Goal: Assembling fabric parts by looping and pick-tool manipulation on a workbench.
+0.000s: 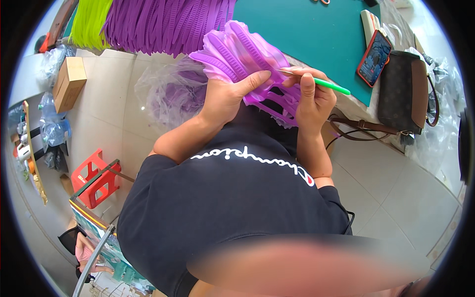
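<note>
I have the left hand (222,99) just above the middle of the frame, closed around the side of a glossy purple ribbed piece (242,54), thumb pressed flat on top and the other fingers hidden beneath. The piece spreads across the upper centre, fanned into ridged bands at its upper end and with open slots toward its lower right. Right of it, I see the right hand (315,101) curled, thumb raised along a slim tool with a green handle (332,87), which it grips; the tool's thin tip points left, at the piece, though I can't tell whether it touches. Behind them, along the top of my view, a teal table (302,37) carries a thick row of purple strips (168,24), with lime-green strips (91,24) at upper left. At upper right I make out a phone in a red case (374,59), beside a brown handbag (403,91). A clear plastic bag (153,99) with purple contents sits left of the left hand.
</note>
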Available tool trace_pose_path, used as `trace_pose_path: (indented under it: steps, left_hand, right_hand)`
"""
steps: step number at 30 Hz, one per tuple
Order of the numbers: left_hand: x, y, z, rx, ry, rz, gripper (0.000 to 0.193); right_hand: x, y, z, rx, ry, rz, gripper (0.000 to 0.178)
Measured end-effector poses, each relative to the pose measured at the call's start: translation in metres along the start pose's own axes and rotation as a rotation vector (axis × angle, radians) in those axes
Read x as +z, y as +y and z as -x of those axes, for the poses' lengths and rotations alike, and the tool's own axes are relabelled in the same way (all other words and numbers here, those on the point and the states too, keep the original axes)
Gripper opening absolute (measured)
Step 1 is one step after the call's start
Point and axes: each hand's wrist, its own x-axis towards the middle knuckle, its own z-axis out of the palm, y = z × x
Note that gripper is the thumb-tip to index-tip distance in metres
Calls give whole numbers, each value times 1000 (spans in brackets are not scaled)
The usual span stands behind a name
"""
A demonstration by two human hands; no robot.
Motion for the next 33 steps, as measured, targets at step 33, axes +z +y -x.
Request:
trace_pose_path:
  steps: [33]
  left_hand:
    - [4, 3, 3, -14, -2, -48, 32]
  right_hand:
    - [-1, 1, 6, -11, 15, -5, 21]
